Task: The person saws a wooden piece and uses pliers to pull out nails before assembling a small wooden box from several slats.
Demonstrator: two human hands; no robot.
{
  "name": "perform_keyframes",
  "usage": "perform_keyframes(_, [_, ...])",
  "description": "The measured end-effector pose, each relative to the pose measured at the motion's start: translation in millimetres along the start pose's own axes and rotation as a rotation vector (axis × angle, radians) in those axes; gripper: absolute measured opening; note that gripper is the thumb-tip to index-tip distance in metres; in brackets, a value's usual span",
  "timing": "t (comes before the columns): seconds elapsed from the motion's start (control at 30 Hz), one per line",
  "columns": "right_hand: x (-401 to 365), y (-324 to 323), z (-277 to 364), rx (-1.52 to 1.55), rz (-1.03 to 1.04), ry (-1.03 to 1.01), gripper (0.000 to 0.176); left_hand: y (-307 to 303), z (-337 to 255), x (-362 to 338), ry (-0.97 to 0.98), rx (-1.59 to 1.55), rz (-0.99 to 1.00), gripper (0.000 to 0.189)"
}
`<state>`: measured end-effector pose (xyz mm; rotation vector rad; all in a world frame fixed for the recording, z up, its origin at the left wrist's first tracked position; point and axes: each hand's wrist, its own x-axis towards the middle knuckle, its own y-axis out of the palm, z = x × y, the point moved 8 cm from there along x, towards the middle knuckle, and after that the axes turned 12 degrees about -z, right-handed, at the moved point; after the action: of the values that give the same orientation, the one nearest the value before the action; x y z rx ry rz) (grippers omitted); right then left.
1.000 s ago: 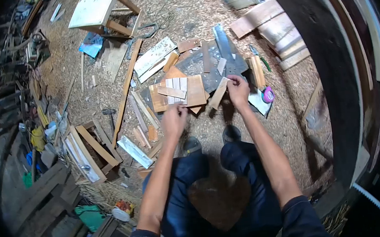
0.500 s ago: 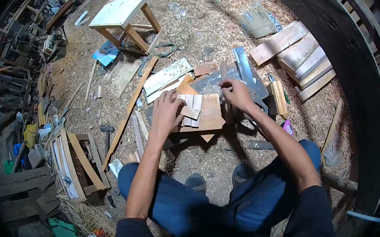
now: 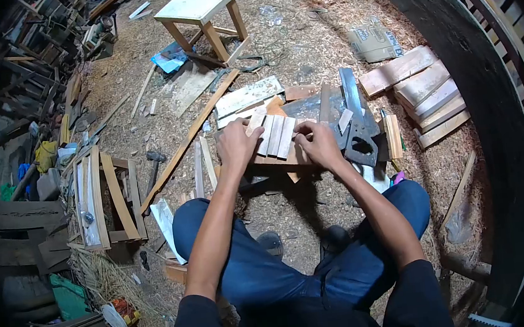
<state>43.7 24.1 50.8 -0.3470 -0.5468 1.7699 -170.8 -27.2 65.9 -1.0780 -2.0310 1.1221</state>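
Several short wooden strips (image 3: 277, 138) lie side by side on a wooden board (image 3: 298, 157) in front of my knees. My left hand (image 3: 235, 146) is at the row's left end, its fingers closed around the leftmost strip. At the right end, my right hand (image 3: 321, 146) has its thumb and fingers curled together against the edge of the row. Just right of this hand lies a handsaw (image 3: 353, 101), its dark handle toward me. A small loose wood piece (image 3: 345, 121) rests by the saw.
A white-topped stool (image 3: 196, 7) stands beyond the boards. Stacked planks (image 3: 422, 88) lie at the right, near a flattened cardboard piece (image 3: 374, 40). A hammer (image 3: 154, 167), a long batten (image 3: 190, 140) and a wooden frame (image 3: 106, 197) are on the left. Shavings cover the ground.
My right hand has come left and nearer to the strips. The strip in my left hand now lines up with the others. The saw handle now shows, with a small piece beside it.
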Motion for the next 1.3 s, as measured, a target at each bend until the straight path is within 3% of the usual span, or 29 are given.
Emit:
perform_keyframes(0.1, [-7.0,0.3,-5.4,0.024,-0.003,-0.003,0.02,7.9,6.9,-2.6,-0.01,0.133,-0.002,0.044])
perform_keyframes(0.17, [-8.6,0.7,-8.5,0.003,0.002,-0.027,0.02,22.5,23.0,-3.0,-0.127,0.165,0.13,0.043])
perform_keyframes(0.57, [-8.8,-4.7,0.8,-0.007,0.018,-0.01,0.021,25.2,37.7,9.0,-0.094,-0.014,0.143,0.037])
perform_keyframes(0.63, [-6.5,-5.2,-0.5,0.027,0.022,0.002,0.022,28.1,41.5,7.9,-0.288,-0.298,0.287,0.038])
perform_keyframes(0.7, [-5.0,-8.0,0.4,0.056,0.024,0.015,0.023,22.4,17.0,2.0,-0.22,-0.482,0.345,0.046])
perform_keyframes(0.77, [-9.6,-2.9,3.8,0.299,0.127,0.199,0.027,4.0,-27.1,-16.3,-0.237,-0.679,0.53,0.044])
perform_keyframes(0.83, [-8.4,0.1,5.5,0.325,0.149,0.217,0.031,8.0,-34.6,-17.3,-0.148,-0.645,0.596,0.046])
perform_keyframes(0.9, [-1.6,-10.9,9.8,0.469,-0.082,0.051,0.031,22.6,-33.9,-22.0,-0.096,-0.647,0.706,0.044])
perform_keyframes(1.03, [1.7,-16.7,5.3,0.525,-0.027,0.148,0.033,41.7,-24.8,-25.8,-0.115,-0.612,0.802,0.041])
perform_keyframes(1.17, [6.7,-14.1,-5.3,0.385,-0.063,0.043,0.027,47.7,-23.9,-32.3,-0.222,-0.597,0.864,0.031])
perform_keyframes(1.3, [6.0,-20.5,3.1,0.285,-0.119,0.002,0.024,48.2,-27.8,-33.7,-0.147,-0.627,0.858,0.03])
